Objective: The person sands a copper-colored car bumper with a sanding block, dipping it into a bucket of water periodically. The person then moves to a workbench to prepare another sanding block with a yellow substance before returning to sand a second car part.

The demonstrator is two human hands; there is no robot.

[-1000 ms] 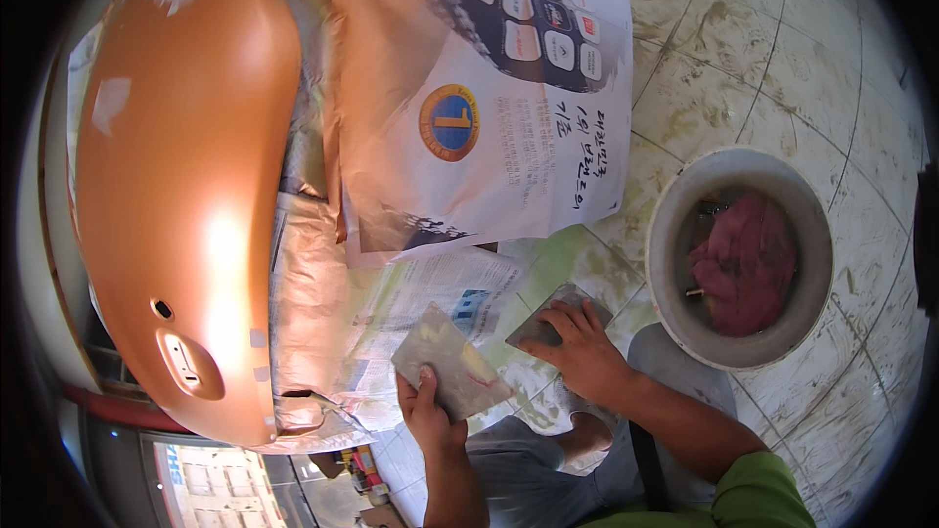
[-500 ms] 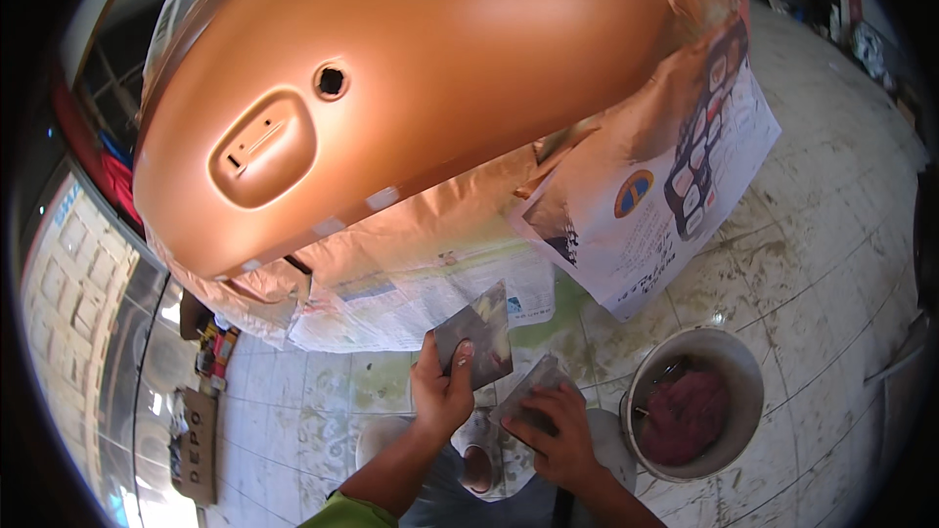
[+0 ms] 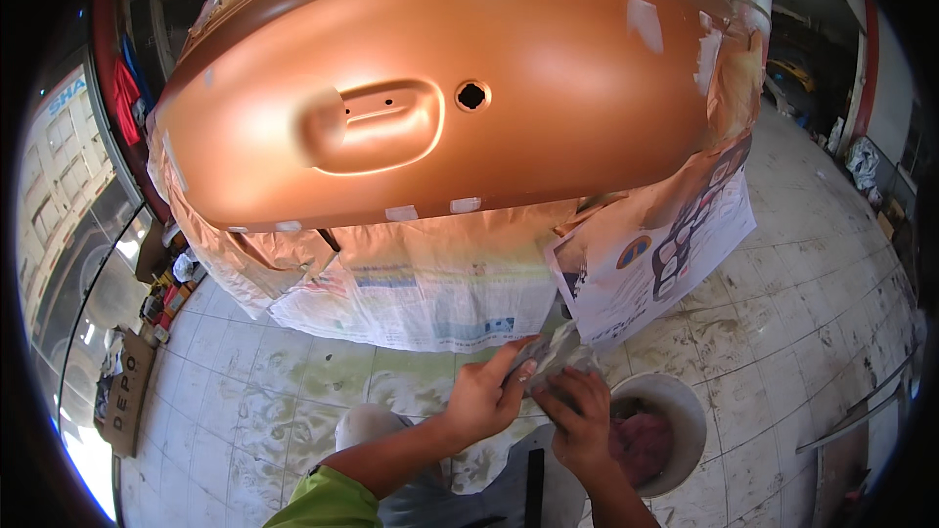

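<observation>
My left hand (image 3: pixel 486 396) is closed on a thin, shiny grey putty spreader (image 3: pixel 561 340), thumb on top. Close against it, my right hand (image 3: pixel 575 413) grips a second grey putty spreader (image 3: pixel 584 360) under bent fingers. The two plates overlap or nearly touch, and the fingers hide where they meet. Beyond my hands stands a large orange car panel (image 3: pixel 567 137) with a handle recess and a round hole. Pale smooth patches (image 3: pixel 644 23) dot its face and lower edge.
Orange-dusted masking paper (image 3: pixel 440 293) and a printed poster sheet (image 3: pixel 626 284) hang below the panel. A bucket (image 3: pixel 693 420) with a dark red cloth (image 3: pixel 641 445) stands beside my right forearm. Cardboard (image 3: pixel 127 401) and clutter lie left on the tiled floor (image 3: pixel 254 381).
My hands have come together, bringing the two spreaders from apart to overlapping. The view has swung left and up, so more of the panel and its pale patches show.
</observation>
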